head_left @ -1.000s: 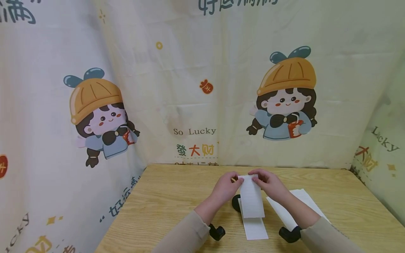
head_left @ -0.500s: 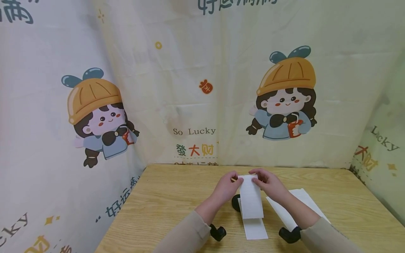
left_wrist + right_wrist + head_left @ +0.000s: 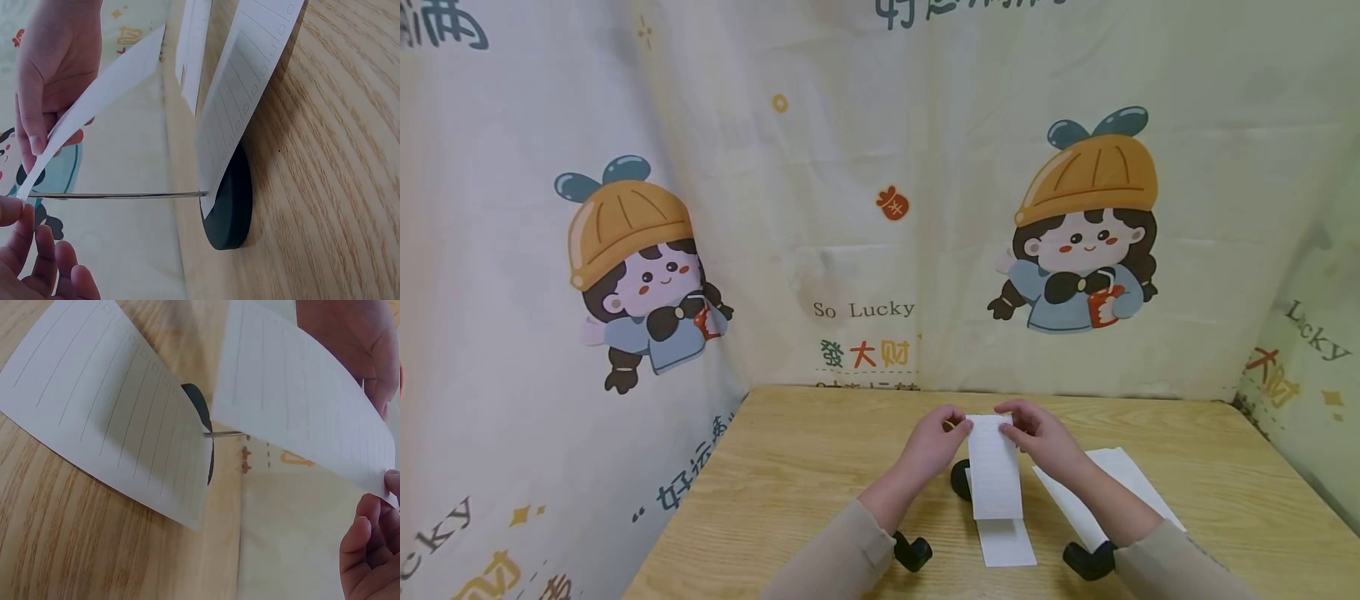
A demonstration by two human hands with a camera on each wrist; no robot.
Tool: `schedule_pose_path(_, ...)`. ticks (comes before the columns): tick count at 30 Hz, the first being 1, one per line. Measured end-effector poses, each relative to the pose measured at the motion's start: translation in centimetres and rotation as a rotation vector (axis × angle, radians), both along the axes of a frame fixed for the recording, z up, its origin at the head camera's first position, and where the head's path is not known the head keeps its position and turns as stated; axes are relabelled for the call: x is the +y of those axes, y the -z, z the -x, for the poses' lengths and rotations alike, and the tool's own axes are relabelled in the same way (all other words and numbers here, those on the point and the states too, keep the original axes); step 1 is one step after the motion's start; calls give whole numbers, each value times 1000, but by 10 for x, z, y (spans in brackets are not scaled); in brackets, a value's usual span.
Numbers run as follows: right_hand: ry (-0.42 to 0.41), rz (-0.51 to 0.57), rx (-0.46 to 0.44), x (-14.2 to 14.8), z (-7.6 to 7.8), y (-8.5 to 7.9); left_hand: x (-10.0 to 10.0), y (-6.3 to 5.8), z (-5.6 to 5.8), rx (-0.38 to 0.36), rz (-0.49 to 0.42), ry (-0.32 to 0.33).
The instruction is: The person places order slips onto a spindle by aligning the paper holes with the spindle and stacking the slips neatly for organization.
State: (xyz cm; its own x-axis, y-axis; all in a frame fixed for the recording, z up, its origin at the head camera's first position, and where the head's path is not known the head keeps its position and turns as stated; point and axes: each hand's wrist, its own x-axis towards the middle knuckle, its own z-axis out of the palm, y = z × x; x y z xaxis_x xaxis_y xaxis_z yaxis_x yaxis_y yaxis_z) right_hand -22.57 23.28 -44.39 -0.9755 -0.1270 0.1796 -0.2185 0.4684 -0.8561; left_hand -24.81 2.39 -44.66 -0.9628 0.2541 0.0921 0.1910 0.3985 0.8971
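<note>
With the fingers of my left hand (image 3: pixel 934 443) and right hand (image 3: pixel 1037 435), I pinch one end of the upper sheet (image 3: pixel 996 479), above the black base (image 3: pixel 234 222). I cannot tell if the thin rod (image 3: pixel 125 195) pierces it. I expect light, bendable, easily torn paper; its corners seem the safest hold.

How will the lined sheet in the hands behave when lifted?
Probably floppy: the lined sheet bows along its length. It likely weighs little, looking thin. A tug might tear it, since the metal spike seems to reach its held end.
</note>
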Motion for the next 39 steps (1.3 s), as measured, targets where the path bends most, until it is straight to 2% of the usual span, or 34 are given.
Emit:
schedule_pose_path(5, 11, 9, -12, 1, 1, 3, 1, -3, -1, 3, 20, -5)
schedule_pose_path(15, 25, 8, -16, 2, 2, 6, 2, 1, 2, 91, 98, 14)
schedule_pose_path(22, 19, -42, -29, 3, 0, 8, 1, 7, -2, 61, 111, 19)
schedule_pose_path(30, -12, -64, -58, 4, -1, 9, 1, 13, -3, 36, 165, 31)
schedule_pose_path(39, -47, -92, -76, 6, 4, 23, 1, 17, -3, 40, 176, 43)
